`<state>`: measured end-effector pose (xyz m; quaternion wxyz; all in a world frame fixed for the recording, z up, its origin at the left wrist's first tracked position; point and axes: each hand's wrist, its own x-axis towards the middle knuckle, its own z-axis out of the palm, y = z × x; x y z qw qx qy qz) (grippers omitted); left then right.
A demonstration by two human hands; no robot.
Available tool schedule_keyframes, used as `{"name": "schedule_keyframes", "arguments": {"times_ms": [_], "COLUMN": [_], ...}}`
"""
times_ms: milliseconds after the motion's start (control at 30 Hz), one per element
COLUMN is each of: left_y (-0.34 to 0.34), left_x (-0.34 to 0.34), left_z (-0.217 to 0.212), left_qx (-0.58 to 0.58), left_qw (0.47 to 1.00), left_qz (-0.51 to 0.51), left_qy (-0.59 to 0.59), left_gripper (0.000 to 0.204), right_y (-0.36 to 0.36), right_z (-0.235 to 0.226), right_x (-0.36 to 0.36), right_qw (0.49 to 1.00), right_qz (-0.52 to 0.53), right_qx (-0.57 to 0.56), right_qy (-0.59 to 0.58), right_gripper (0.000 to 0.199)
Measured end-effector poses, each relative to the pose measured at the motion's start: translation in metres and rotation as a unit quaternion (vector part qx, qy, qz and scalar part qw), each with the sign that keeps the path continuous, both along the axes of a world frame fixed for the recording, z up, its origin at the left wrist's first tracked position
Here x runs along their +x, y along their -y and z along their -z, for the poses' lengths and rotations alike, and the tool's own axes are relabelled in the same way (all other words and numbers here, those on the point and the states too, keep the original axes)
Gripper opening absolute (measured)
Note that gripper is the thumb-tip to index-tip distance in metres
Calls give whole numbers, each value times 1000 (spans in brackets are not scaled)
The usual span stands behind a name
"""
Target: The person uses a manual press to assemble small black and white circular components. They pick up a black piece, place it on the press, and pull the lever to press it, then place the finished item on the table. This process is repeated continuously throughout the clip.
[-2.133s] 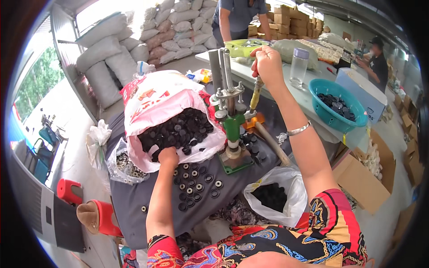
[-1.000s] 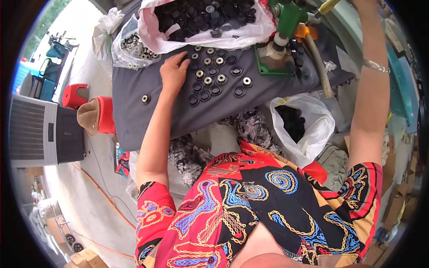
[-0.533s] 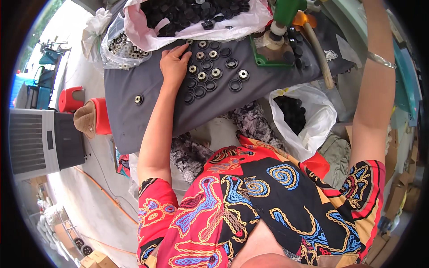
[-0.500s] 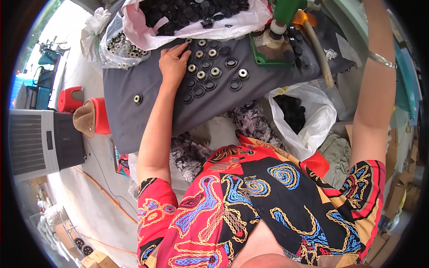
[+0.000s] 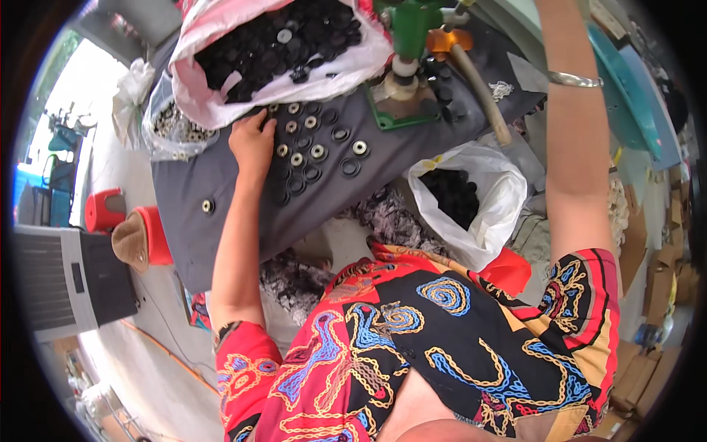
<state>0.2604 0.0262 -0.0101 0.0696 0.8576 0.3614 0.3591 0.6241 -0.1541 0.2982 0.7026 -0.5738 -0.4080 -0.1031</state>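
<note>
My left hand (image 5: 252, 144) rests on the dark grey cloth-covered table (image 5: 228, 236), its thumb and forefinger apart beside a small metal ring part (image 5: 273, 108). Its other fingertips are partly hidden. To its right lie several black round caps (image 5: 350, 168), some with a silver bearing-like ring (image 5: 296, 159) set in them. One such capped ring (image 5: 208, 206) sits alone at the left. My right arm (image 5: 578, 140), with a silver bangle (image 5: 574, 79), reaches up past the top edge beside a green hand press (image 5: 409, 33); the right hand is out of the picture.
A pink-and-white sack (image 5: 195, 96) of black caps lies at the back, next to a clear bag (image 5: 173, 140) of metal rings. An orange-headed tool with a wooden handle (image 5: 479, 96) is right of the press. A white bag (image 5: 508, 214) of black parts stands below the table's front edge.
The whole view has shifted, so the table and its things appear lower and further left. My left hand remains by the same small ring, and my right arm still reaches up.
</note>
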Motion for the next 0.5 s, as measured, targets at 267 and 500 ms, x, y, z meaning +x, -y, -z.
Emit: {"name": "schedule_keyframes", "arguments": {"times_ms": [267,500], "left_y": [120,127], "left_x": [123,173], "left_z": [-37,-28], "left_qx": [-94,-93], "left_qw": [950,962], "left_qz": [222,179], "left_qy": [201,182], "left_gripper": [39,41], "right_y": [-9,-14], "right_z": [8,14], "right_x": [42,51], "right_qw": [987,990], "right_qz": [-142,-109], "right_qx": [69,89], "right_qy": [-36,-4], "right_gripper": [23,23]}}
